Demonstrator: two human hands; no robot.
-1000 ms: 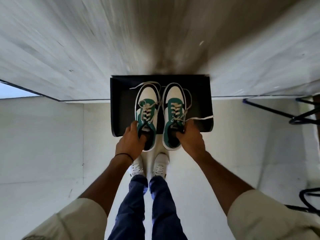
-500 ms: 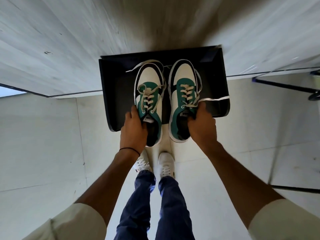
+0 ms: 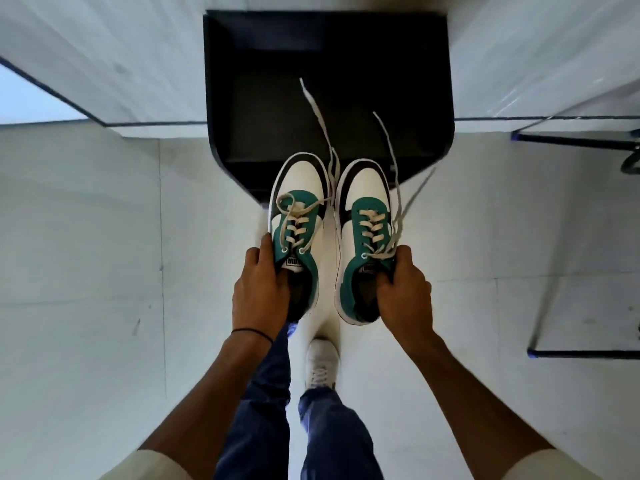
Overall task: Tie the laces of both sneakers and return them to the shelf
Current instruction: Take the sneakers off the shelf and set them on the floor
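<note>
Two green, white and black sneakers hang in the air just in front of a black shelf [image 3: 263,109]. My left hand [image 3: 261,289] grips the left sneaker [image 3: 299,188] at its collar, fingers inside the opening. The right sneaker [image 3: 367,192] is held the same way by my right hand [image 3: 403,292]. Both pairs of cream laces are untied. Loose lace ends [image 3: 317,112] fly up over the shelf top. The sneakers' toes overlap the shelf's front edge in view.
The shelf stands against a pale wall [image 3: 104,57] on a white tiled floor [image 3: 86,271]. Dark metal furniture legs [image 3: 581,353] stand at the right. My own legs and a white shoe [image 3: 322,362] are below the sneakers.
Both hands have lifted the sneakers off the shelf top and pulled them back toward me. The laces now swing loose in the air.
</note>
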